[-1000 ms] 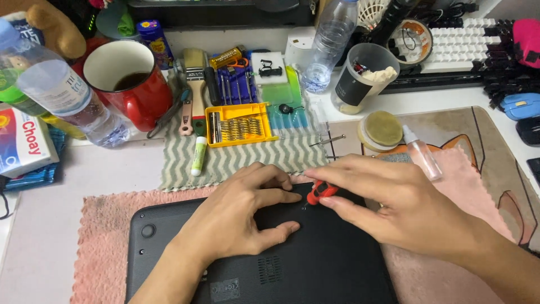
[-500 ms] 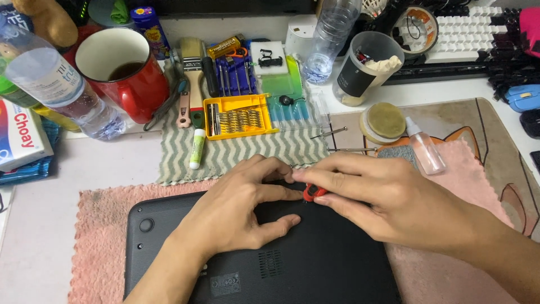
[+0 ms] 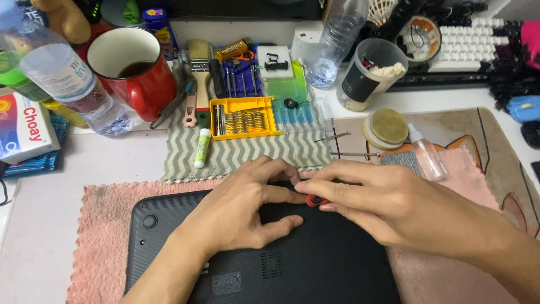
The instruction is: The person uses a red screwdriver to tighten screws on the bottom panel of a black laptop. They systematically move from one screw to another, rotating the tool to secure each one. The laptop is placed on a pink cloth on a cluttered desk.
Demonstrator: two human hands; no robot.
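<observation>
Hands at the rear edge of an upturned black plastic laptop base (image 3: pixel 236 264), which lies on a pink terry towel (image 3: pixel 101 225) spread over the pale surface (image 3: pixel 112 157). Right hand (image 3: pixel 394 208): fingers pinched together on a small red-handled screwdriver (image 3: pixel 316 200), its tip set near the laptop's far edge. Left hand (image 3: pixel 247 211): spread flat on the casing, fingers apart, forefinger tip touching the red handle; it grips nothing. Compared with the views half a second and one second earlier, both hands sit at nearly the same spot and the red handle shows at the same place between the fingertips, so the work at this one point on the casing appears to be continuing rather than finished; the slight shift of the background reads as head movement. Beyond the hands, on a grey-and-white zigzag cloth (image 3: pixel 185 152): a yellow rectangular tray of screwdriver bits (image 3: pixel 244 118), a white tube with a green cap (image 3: pixel 202 147) and a wooden-handled flat brush (image 3: pixel 199 67). Farther left: a red mug with a white interior (image 3: pixel 132 70), a clear plastic bottle with a pale label band (image 3: pixel 70 79) lying tilted, and a white carton with red and blue printing (image 3: pixel 25 129) at the frame edge. Right of centre: a clear upright bottle (image 3: pixel 337 39), a black-labelled clear cup (image 3: pixel 371 76), a round yellow-green lidded tin (image 3: pixel 388 126) and a small clear dropper bottle (image 3: pixel 427 157).
</observation>
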